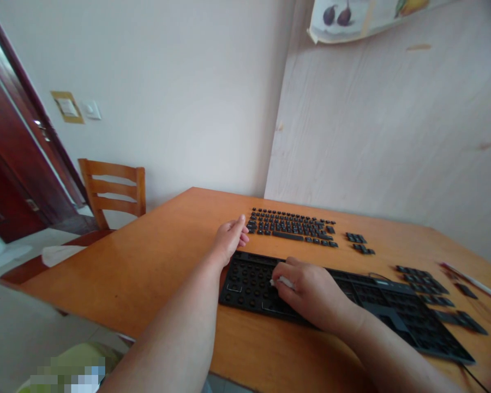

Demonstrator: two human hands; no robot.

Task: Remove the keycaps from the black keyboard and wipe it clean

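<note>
A black keyboard base [251, 275] without its keycaps lies on the wooden table in front of me. My right hand [305, 286] rests over its left part, fingers closed around a small white wad [284, 281] that looks like tissue. Most of the wad is hidden in the fingers. Just beyond the base's upper left corner is my left hand [231, 239], turned on edge with the thumb up and fingers loosely extended. Nothing shows in it, and whether it touches the base I cannot tell. Loose keycaps [288, 225] are laid out in keyboard order behind the base.
More keycaps [355, 238] lie to the right, with another group [423, 281] beside the base. A long thin white stick [474, 281] lies near the table's [159, 256] right side. A wooden chair [117, 191] stands at the left; a cable leaves the base at lower right.
</note>
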